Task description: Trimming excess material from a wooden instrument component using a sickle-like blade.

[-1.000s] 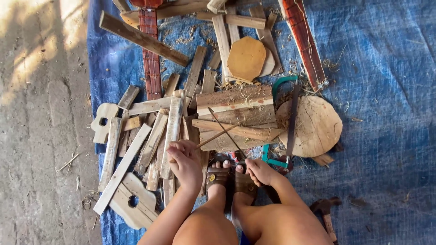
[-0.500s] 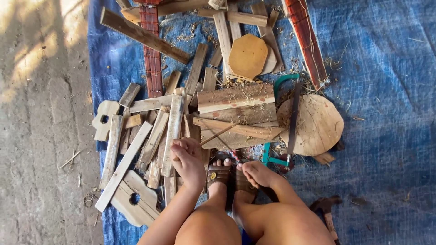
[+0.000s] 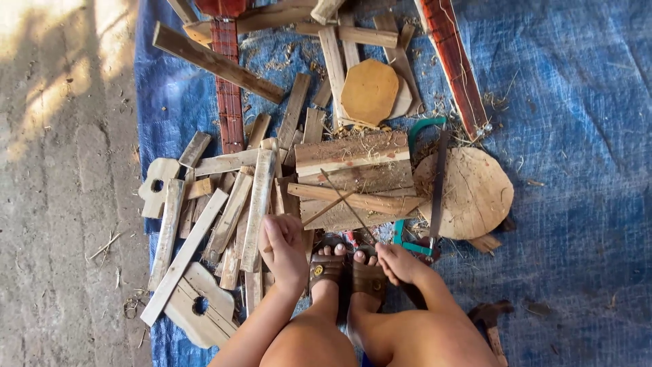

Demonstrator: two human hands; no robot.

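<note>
The right hand (image 3: 397, 264) pinches a thin stick (image 3: 350, 207) at its near end; it slants up-left over the planks (image 3: 356, 178) mid-tarp (image 3: 577, 102). The left hand (image 3: 284, 248), loosely curled and empty, rests just left.

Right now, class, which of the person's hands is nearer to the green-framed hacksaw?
Right. The right hand sits just beside the handle end of the hacksaw, almost touching it. The left hand rests on the wooden slats, farther away beyond both feet.

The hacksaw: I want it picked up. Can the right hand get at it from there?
Probably yes: the right hand is beside the hacksaw, whose near end lies uncovered on the wood round.
</note>
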